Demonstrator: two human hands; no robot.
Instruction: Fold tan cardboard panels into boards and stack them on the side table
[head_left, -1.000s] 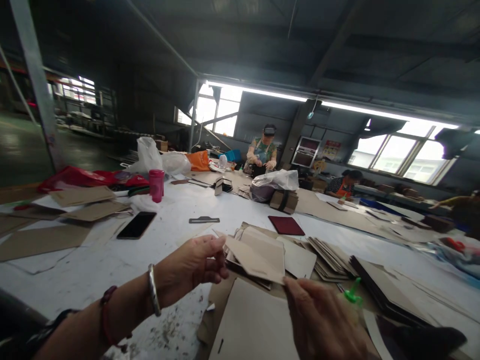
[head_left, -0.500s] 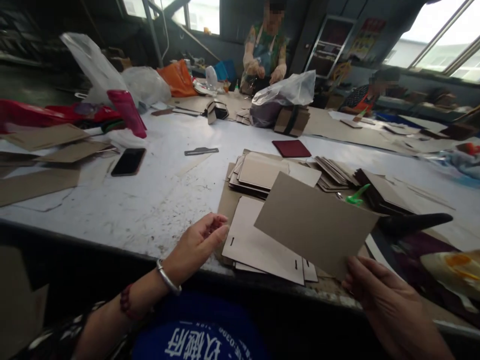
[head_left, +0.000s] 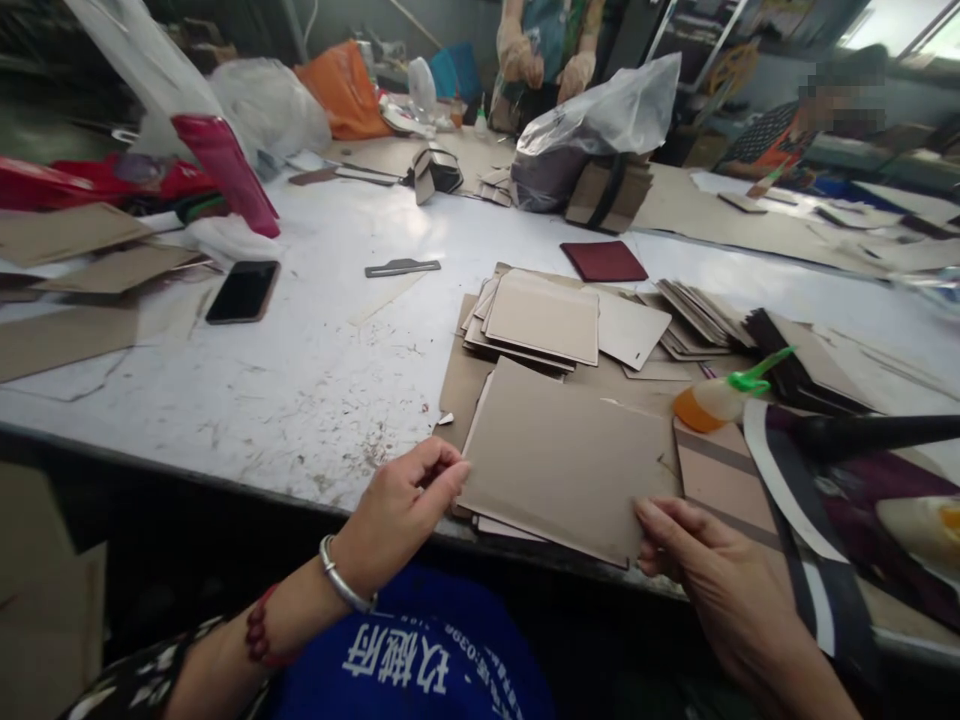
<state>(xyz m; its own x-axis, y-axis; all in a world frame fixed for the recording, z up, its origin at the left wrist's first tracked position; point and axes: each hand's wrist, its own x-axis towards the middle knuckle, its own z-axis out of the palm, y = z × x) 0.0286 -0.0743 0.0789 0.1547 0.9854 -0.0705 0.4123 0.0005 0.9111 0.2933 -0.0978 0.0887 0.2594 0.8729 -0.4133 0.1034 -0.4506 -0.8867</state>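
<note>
A flat grey-brown rectangular panel (head_left: 562, 455), like thin board or leather backing, lies over a small stack of pale pieces at the table's front edge. My left hand (head_left: 409, 515) pinches its left edge between thumb and fingers. At its lower right edge, my right hand (head_left: 701, 550) grips it with thumb and fingertips. The panel nearly covers the pieces beneath. Just behind it is a pile of beige panels (head_left: 544, 315). Right of it lies a strip-patterned brown piece (head_left: 727, 480), with a green-capped bottle of orange liquid (head_left: 709, 402) on top.
A phone (head_left: 242, 292) and a flat metal tool (head_left: 403, 267) lie on the white table (head_left: 315, 380). Further back are a dark red piece (head_left: 604, 261) and a plastic-wrapped bundle (head_left: 551, 170). More panels (head_left: 67, 235) sit at left. Two co-workers are beyond the table.
My right hand has brought the panel left and down onto the stack. My left hand has closed on its left edge. The view has tilted downward, and the orange bottle is now uncovered.
</note>
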